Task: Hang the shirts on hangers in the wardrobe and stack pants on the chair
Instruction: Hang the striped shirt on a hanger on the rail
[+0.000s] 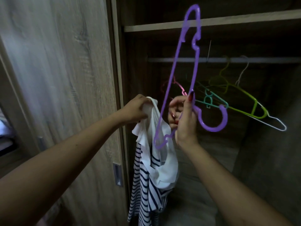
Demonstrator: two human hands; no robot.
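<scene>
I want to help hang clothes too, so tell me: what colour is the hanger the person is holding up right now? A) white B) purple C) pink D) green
B. The right hand grips a purple hanger turned on end, its lower tip poking into the white part of the striped shirt held by the left hand.

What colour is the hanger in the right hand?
Purple; the hanger shows clearly in the head view, gripped by the right hand.
</scene>
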